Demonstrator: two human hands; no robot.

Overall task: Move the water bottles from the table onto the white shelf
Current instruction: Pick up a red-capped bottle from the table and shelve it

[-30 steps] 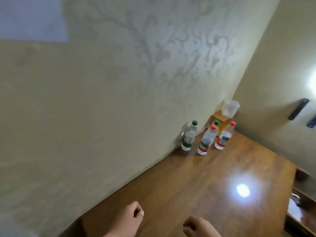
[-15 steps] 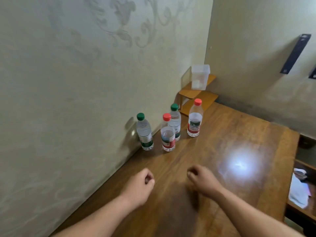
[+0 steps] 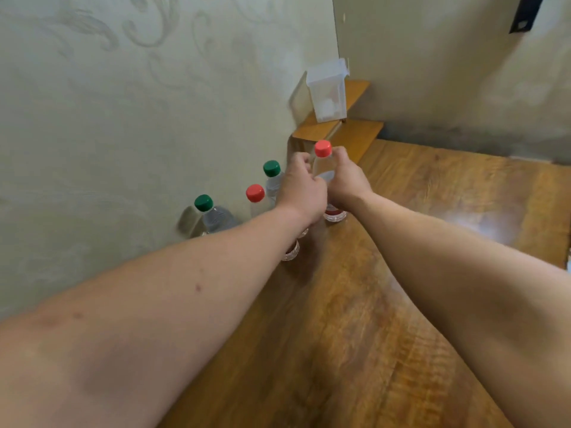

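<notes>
Barely begun: all four water bottles are standing on the counter [image 3: 401,273], none moved yet. Left hand [image 3: 301,188] and right hand [image 3: 349,183] are both wrapping round the upper body of the far red-capped bottle [image 3: 323,169], fingers curled on either side just under its cap; its base appears to be resting on the wood. Near red-capped bottle [image 3: 255,193], near green-capped bottle [image 3: 216,217] and far green-capped bottle [image 3: 272,180] are waiting untouched along the wall, partly hidden by the left forearm. White shelf is not showing; only a small wooden corner shelf [image 3: 358,134] carrying a clear plastic box [image 3: 329,91]. Four transfers are looking left to do, this one first
</notes>
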